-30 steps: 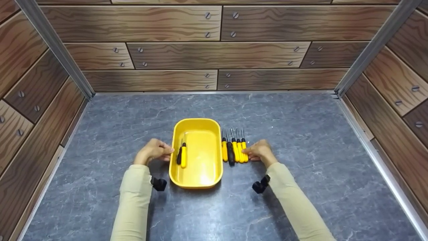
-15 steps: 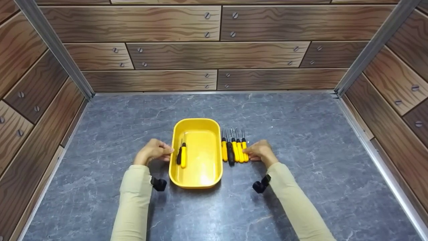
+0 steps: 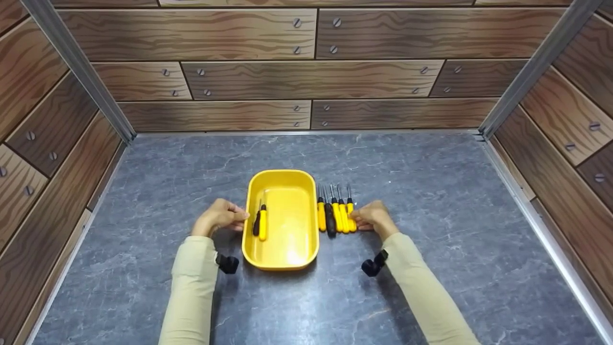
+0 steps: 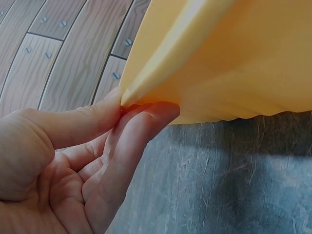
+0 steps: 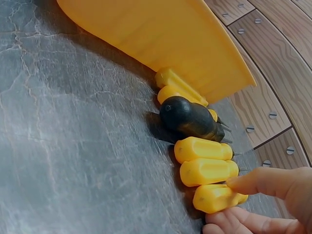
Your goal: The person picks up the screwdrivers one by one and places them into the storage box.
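My left hand (image 3: 221,216) pinches the left rim of a yellow plastic tray (image 3: 280,266); in the left wrist view its thumb lies against the tray wall (image 4: 234,63), fingers underneath the lip. Inside, toward the left, lie a yellow screwdriver (image 3: 263,227) and a black one (image 3: 256,224). Right of the tray, several screwdrivers form a row, blades pointing away, among them a black-handled screwdriver (image 3: 330,221). At the row's right end my right hand (image 3: 374,218) pinches the handle of a yellow screwdriver (image 5: 214,199) between thumb and fingers. That handle is partly covered by the fingertips.
The grey marbled tabletop (image 3: 431,182) extends around the tray and both arms. Wood-print panels (image 3: 215,115) enclose it at the back and both sides, with metal corner posts. Black wrist cameras, such as the right camera (image 3: 373,264), sit under both wrists.
My right fingertips and the end screwdriver have shifted very slightly to the right. The left hand and the tray hold still.
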